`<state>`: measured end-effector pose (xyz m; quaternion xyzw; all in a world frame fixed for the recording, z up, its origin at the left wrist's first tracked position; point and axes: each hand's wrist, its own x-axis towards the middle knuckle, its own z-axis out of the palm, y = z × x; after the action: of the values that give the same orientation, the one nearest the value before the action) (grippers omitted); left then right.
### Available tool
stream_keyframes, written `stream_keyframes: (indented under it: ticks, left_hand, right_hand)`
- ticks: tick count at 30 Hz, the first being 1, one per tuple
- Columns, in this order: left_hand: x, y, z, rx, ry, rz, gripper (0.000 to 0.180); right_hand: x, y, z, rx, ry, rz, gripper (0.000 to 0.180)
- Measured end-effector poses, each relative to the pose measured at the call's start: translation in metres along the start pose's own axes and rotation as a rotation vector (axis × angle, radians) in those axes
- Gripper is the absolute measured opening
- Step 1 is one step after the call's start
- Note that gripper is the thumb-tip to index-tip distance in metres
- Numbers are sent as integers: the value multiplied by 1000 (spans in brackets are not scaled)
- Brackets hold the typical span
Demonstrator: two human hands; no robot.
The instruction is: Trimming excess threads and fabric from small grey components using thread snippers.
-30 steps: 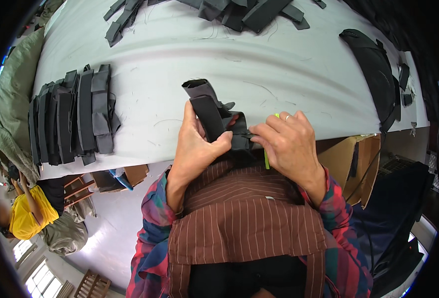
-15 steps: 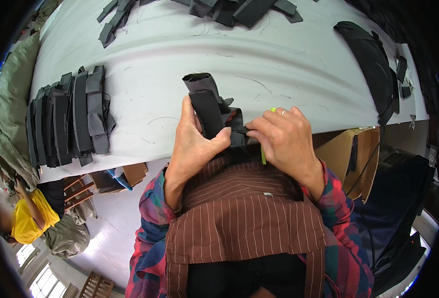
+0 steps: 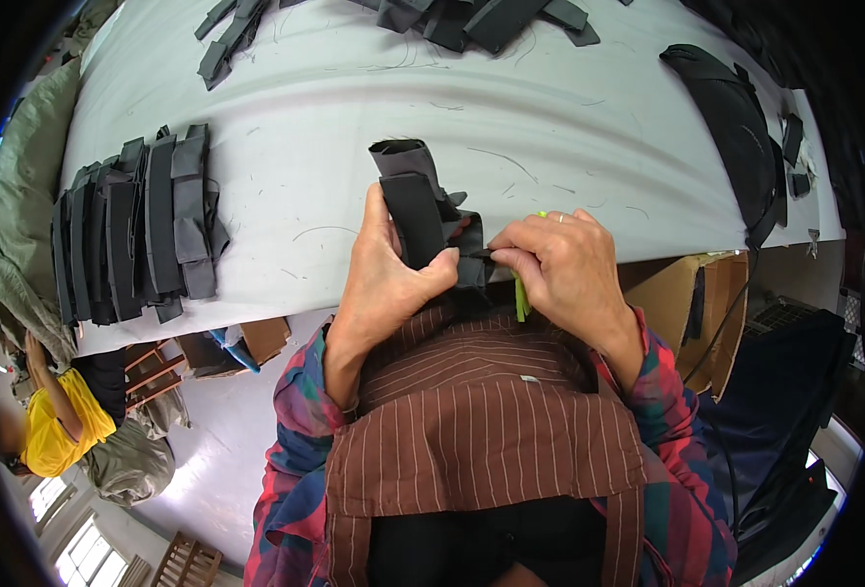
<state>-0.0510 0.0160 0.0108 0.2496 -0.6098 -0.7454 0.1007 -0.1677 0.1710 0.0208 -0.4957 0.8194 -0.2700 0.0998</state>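
Working a black strip [image 3: 416, 220], left hand [image 3: 381, 279] clasping it, right hand [image 3: 567, 269] pinching its end, seems the current step, next needing steadiness.

White table [image 3: 295, 186], dark strips [image 3: 163, 215], curved piece [image 3: 721, 122]

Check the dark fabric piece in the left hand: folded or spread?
Folded, not spread: the dark fabric piece shows overlapping layers and bent edges in the left hand.
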Motion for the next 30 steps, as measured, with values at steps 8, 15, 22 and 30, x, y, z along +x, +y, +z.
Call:
stream_keyframes:
  ticks: [8, 15, 22, 30]
  left_hand:
    - [0, 2, -7, -69, -22, -62, 53]
    - [1, 8, -10, -27, -36, -77, 59]
    - [0, 7, -12, -57, -50, -82, 59]
    - [-1, 11, -9, -27, -23, -112, 60]
  right_hand:
    - [2, -5, 3, 32, 86, -119, 14]
    - [5, -3, 17, -134, 74, -242, 15]
    - [6, -6, 22, -179, 59, -286, 11]
    - [6, -8, 24, -205, 61, -281, 11]
